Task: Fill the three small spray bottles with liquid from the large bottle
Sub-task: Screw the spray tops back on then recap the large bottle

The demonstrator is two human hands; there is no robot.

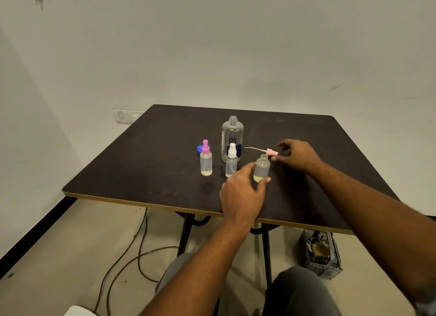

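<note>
The left hand [243,193] curls round the uncapped small bottle [262,168] on the dark table [141,164]. The right hand [298,155] has its fingertips at the pink spray head [272,152] just beside it — grip unclear. Behind stand the open large bottle [232,134], a pink-topped bottle [206,161] and a white-topped bottle [231,162].

On the table [122,174], the large bottle [232,136] is standing near the middle. One spray bottle [231,163] is standing just at its 6 o'clock, another spray bottle [206,162] at 8 o'clock, a loose cap [199,149] lying at 9. The uncapped small bottle [261,168] is standing at 4 o'clock, the pump head [271,152] lying just behind it.
</note>
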